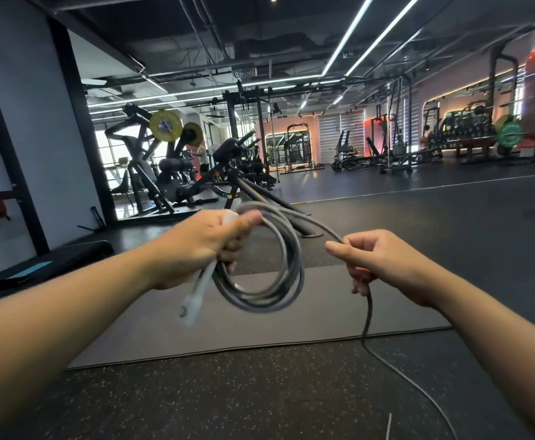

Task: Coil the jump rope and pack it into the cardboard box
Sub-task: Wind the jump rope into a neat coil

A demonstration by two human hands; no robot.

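My left hand point(201, 246) is closed around several grey loops of the jump rope point(279, 277), together with a white handle point(196, 293) that hangs down below the fist. The coil dangles in the air in front of me. My right hand point(374, 265) pinches the loose part of the same rope a little to the right of the coil. From that hand the rope drops to the floor and trails off toward the bottom right. A second pale handle tip point(388, 427) shows at the bottom edge. No cardboard box is in view.
A grey exercise mat point(260, 331) lies on the speckled black gym floor below my hands. A black step platform point(37, 265) sits at the left. Weight machines point(164, 160) and racks stand further back, across open floor.
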